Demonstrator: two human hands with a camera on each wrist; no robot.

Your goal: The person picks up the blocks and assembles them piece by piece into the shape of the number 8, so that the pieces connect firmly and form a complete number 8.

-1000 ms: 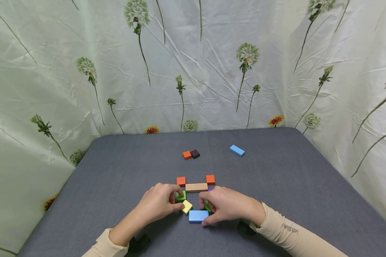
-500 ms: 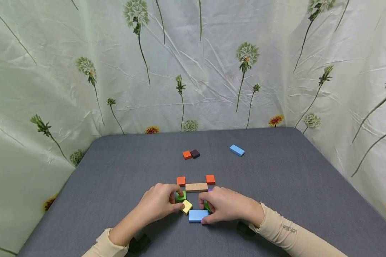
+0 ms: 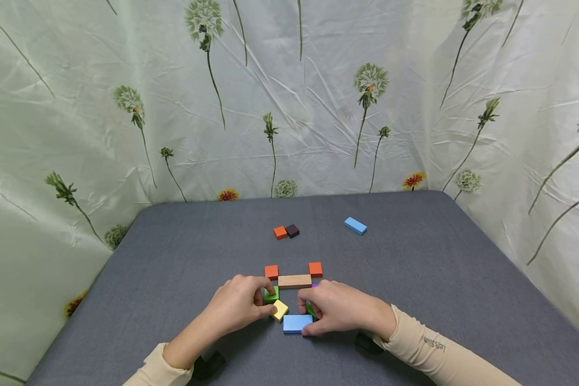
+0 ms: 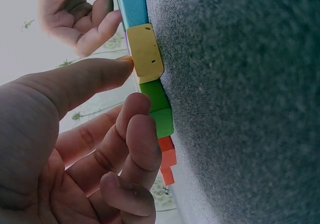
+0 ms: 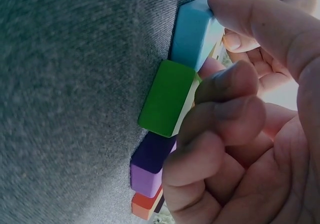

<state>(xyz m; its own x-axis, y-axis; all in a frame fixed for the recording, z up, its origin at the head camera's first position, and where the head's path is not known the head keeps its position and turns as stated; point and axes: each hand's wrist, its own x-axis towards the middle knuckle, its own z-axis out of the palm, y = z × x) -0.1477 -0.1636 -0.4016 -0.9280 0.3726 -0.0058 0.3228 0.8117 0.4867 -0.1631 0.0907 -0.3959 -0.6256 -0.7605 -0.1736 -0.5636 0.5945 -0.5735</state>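
Note:
In the head view, my left hand (image 3: 241, 301) has its thumb tip on a tilted yellow block (image 3: 281, 309) and its index fingertip over a green block (image 3: 270, 296). Its other fingers curl loosely beside the blocks in the left wrist view. My right hand (image 3: 342, 308) pinches a flat blue block (image 3: 294, 324), thumb on the near edge and index finger at the far side. A second green block (image 5: 167, 99) and a purple block (image 5: 147, 176) lie under its fingers, mostly hidden from the head camera. The blue block's left end sits close to the yellow block.
A natural wood block (image 3: 295, 281) lies beyond the hands, with an orange block (image 3: 271, 272) and another orange block (image 3: 316, 269) at its ends. Farther back are an orange block (image 3: 280, 232), a dark block (image 3: 292, 231) and a blue block (image 3: 355, 225) on the grey table (image 3: 198, 236).
The blue block under my right hand has shifted very slightly away from me, and the right hand a touch leftward. My left hand stays in place.

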